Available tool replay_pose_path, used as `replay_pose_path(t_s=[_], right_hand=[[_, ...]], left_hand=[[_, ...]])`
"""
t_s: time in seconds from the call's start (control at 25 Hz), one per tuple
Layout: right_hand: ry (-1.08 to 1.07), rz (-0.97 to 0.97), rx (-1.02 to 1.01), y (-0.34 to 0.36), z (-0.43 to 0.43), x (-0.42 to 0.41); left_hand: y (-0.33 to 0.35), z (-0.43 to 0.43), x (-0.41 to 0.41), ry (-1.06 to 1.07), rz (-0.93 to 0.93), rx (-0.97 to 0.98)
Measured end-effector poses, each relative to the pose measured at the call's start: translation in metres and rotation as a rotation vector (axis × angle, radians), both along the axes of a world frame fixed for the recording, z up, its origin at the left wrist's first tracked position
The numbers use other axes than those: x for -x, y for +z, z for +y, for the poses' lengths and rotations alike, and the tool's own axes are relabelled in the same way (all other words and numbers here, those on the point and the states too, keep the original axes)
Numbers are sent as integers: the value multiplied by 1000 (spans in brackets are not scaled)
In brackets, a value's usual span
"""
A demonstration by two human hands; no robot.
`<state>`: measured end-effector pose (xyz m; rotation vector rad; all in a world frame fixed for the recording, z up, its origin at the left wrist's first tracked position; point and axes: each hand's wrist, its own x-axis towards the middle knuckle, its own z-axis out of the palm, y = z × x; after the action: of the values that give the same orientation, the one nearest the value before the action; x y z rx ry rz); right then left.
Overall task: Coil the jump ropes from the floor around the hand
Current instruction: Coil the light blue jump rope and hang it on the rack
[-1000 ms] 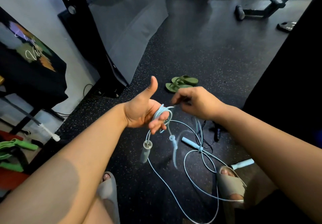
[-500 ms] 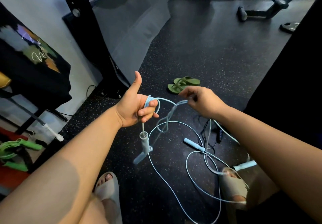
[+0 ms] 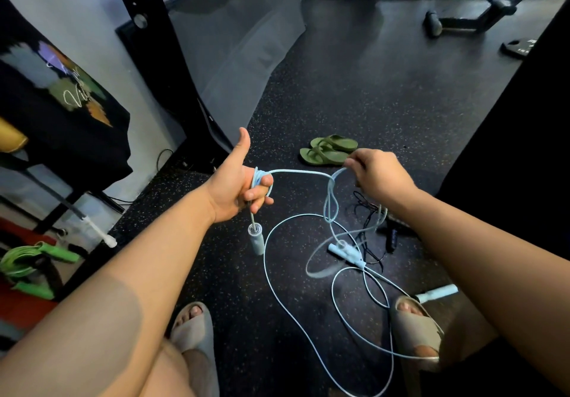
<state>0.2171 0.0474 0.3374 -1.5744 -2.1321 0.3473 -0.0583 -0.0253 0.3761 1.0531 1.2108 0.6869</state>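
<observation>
Left hand [image 3: 234,187] sits at 9 o'clock of right hand [image 3: 376,177], rope [image 3: 302,172] between them. Handle [image 3: 256,241] at 6 below left hand. Sandals [image 3: 328,149] on floor [image 3: 370,88] at 12, behind hands.

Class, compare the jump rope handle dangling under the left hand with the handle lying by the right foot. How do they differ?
The dangling handle hangs near upright below the left hand; the handle by the foot lies flat on the floor. The dangling handle looks greyer, the other paler. Both are bluish cylinders.
</observation>
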Motion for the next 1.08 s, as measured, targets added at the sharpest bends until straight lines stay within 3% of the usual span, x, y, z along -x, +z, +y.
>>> replay_pose_path(t_s=[0.24,0.32,0.48,0.72,0.8,0.92,1.0,1.08], right_hand=[[-142,98,59,0,6,-8],[-25,176,106,4,1,-8],[263,121,178,4,-9,-5],[-131,-36,74,3,5,-11],[-250,73,183,3,11,-16],[-335,446,350,1,15,-20],[-352,637,366,3,14,-20],[-327,705,369,3,12,-18]], left_hand=[[-3,3,5,79,49,6],[-3,4,5,85,42,7],[-3,5,6,92,34,7],[-5,4,3,70,85,14],[-5,5,4,79,103,13],[-8,4,5,80,132,30],[-9,4,4,80,145,40],[-8,4,3,83,145,42]])
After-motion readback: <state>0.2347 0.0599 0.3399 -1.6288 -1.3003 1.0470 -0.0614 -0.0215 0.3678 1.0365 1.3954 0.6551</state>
